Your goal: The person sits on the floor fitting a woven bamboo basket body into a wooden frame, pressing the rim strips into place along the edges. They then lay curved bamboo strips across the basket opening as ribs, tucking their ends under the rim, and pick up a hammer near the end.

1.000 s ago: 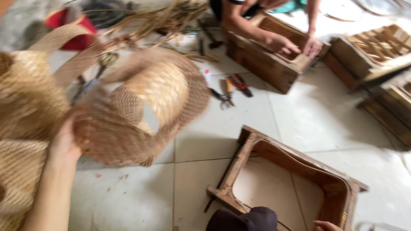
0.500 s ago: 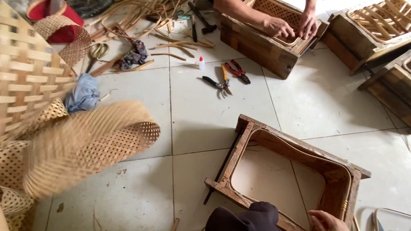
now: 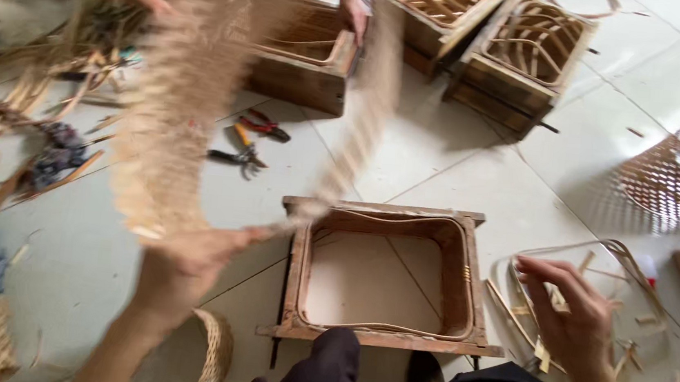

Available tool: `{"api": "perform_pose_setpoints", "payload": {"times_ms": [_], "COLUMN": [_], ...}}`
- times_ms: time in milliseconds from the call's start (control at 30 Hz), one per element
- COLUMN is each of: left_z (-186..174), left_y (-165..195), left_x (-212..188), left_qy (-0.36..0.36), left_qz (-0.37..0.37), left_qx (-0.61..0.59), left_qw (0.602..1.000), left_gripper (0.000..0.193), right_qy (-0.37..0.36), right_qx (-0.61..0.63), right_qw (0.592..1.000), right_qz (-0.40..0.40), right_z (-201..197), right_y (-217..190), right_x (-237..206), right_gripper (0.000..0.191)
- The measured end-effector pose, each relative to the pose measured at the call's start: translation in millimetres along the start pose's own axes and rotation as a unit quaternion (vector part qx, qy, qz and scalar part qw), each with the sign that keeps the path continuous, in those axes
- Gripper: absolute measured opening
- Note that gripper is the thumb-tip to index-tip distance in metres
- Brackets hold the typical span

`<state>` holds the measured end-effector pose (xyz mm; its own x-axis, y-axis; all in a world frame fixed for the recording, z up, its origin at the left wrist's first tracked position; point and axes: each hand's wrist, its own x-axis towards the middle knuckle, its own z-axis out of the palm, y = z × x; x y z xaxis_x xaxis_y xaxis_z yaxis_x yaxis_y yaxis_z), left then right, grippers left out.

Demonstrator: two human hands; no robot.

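While the left hand (image 3: 195, 256) grips a blurred woven mat (image 3: 192, 96) raised above the wooden frame (image 3: 386, 273), the right hand (image 3: 571, 314) hovers spread beside it; lowering the mat squarely into the frame looks next.

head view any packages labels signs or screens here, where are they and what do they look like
None can be made out: no package, label, sign or screen.
Left hand: grips a blurred woven mat, tan, raised over the floor.
Right hand: open over loose cane strips, right of the brown wooden frame.
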<state>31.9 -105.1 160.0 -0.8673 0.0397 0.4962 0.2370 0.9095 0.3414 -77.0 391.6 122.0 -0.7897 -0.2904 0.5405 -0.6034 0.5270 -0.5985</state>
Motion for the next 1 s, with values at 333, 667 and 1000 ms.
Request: {"api": "perform_pose_setpoints", "payload": {"times_ms": [333, 667, 1000], "left_z": [120.5, 168.8, 220.3], "left_y": [8.2, 91.8, 59.5], "left_x": [-3.2, -18.3, 60.7], "left_qy": [-0.385, -0.21, -0.184], "left_qz": [0.103, 0.078, -0.016], "left_qx": [0.158, -0.087, -0.026], "left_qw": [0.904, 0.971, 0.982], "left_gripper": [0.087, 0.021, 0.062], "right_qy": [-0.145, -0.469, -0.537], "right_qx": [-0.11, -0.172, -0.012], "right_qw": [0.976, 0.865, 0.843], "right_qz": [-0.116, 0.04, 0.027], "right_z": [29.5, 170.2, 152.4], "right_y": [20.1, 96.8, 67.2], "right_x": [61.5, 143.5, 102.1], "right_gripper": [0.042, 0.036, 0.047]}}
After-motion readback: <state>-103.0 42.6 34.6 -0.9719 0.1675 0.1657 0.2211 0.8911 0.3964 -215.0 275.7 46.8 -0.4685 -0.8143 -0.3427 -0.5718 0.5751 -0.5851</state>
